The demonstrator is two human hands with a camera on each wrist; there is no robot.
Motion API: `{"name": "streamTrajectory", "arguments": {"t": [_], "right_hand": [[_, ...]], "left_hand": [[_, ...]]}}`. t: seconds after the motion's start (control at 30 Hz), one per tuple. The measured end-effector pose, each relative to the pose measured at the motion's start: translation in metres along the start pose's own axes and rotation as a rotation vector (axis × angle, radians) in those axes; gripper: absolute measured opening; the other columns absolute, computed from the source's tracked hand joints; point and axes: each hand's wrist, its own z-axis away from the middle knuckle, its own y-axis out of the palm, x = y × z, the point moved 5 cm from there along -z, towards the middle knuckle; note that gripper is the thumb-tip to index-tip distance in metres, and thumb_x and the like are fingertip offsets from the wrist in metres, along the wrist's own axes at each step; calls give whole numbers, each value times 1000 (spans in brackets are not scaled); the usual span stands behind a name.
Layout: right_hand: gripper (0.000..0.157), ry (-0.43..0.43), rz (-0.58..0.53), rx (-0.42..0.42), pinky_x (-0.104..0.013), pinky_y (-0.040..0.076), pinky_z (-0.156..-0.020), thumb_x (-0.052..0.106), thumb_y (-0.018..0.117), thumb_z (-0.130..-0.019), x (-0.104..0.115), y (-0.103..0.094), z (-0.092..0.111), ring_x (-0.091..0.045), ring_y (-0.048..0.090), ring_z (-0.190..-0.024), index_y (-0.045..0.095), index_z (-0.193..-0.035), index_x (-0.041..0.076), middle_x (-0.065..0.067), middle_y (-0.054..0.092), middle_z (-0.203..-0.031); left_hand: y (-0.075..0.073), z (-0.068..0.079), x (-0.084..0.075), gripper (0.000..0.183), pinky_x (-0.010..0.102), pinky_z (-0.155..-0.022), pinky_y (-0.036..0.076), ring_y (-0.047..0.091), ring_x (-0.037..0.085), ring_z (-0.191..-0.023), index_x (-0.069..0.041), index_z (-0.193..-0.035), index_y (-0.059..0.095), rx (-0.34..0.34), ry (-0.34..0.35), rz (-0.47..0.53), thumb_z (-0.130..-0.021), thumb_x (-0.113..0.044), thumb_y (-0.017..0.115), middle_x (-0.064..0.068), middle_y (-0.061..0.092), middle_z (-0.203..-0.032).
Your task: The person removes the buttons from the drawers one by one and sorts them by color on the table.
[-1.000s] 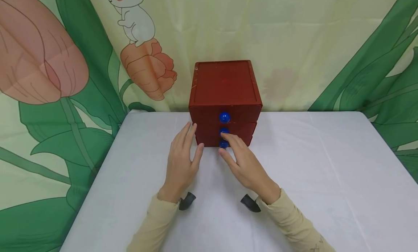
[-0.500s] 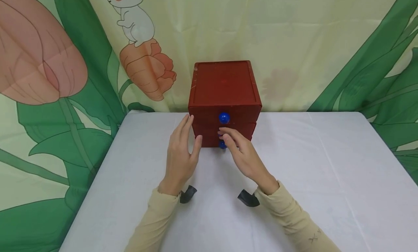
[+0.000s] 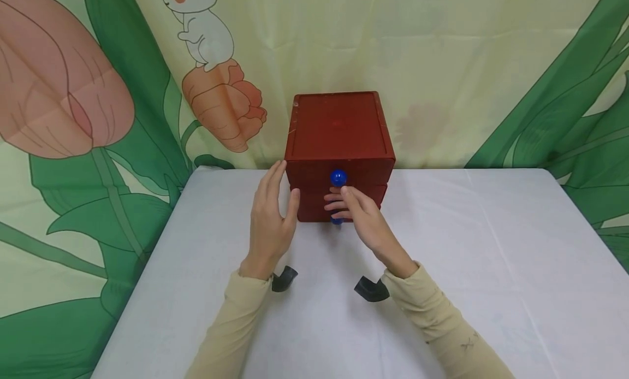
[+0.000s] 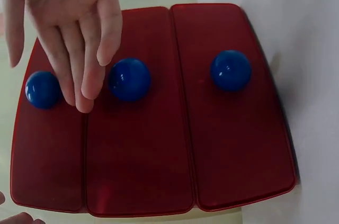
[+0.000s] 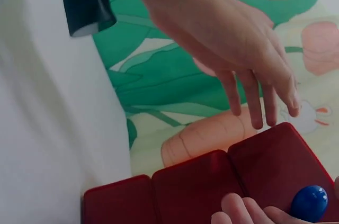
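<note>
A dark red cabinet (image 3: 339, 125) with three stacked drawers stands at the back of the table, each drawer front bearing a round blue knob. All the drawers look closed. The top knob (image 3: 338, 177) shows fully in the head view; the middle knob (image 4: 130, 79) is mostly behind fingers there. My right hand (image 3: 367, 220) hovers before the front with loosely bent fingers, near the top and middle knobs, holding nothing. Beside the cabinet's left front edge is my left hand (image 3: 269, 226), fingers extended and holding nothing; whether it touches the edge I cannot tell.
A white cloth covers the table (image 3: 472, 259). Directly behind the cabinet hangs a printed curtain (image 3: 442, 84) with flowers, leaves and a carrot. Black curved pieces (image 3: 372, 289) stick out at both wrists.
Both hands have moved forward and upward. My right hand has turned, its fingers now spread before the middle drawer, just below the top knob. The cabinet stays in place.
</note>
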Motion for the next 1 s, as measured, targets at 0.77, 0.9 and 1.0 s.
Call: {"name": "streamTrajectory", "arguments": {"t": [0.77,0.9,1.0], "right_hand": [[62,117,-211,19,-32,56,-93,49,35,-106,5,-5,-18,-26,71,-101,61,-125,-3,-25,69,-117],[63,122,-228,20,-33,55,-95,50,37,-105,4,-5,-19,-28,71,-104,62,-123,-5,-22,71,-114],[62,114,-242,13,-34,55,-96,49,40,-105,3,-5,-21,-28,71,-105,63,-121,-6,-21,71,-113]], "left_hand": [[11,-28,17,47,40,-109,41,51,17,-128,-8,-146,46,-6,-118,254,-104,-30,48,6,56,-140],[12,-29,20,46,40,-108,42,52,18,-127,-8,-145,47,-4,-140,280,-104,-29,48,6,56,-140],[13,-31,21,45,38,-107,43,53,17,-127,-7,-144,48,-2,-141,296,-105,-29,48,6,56,-139]]}}
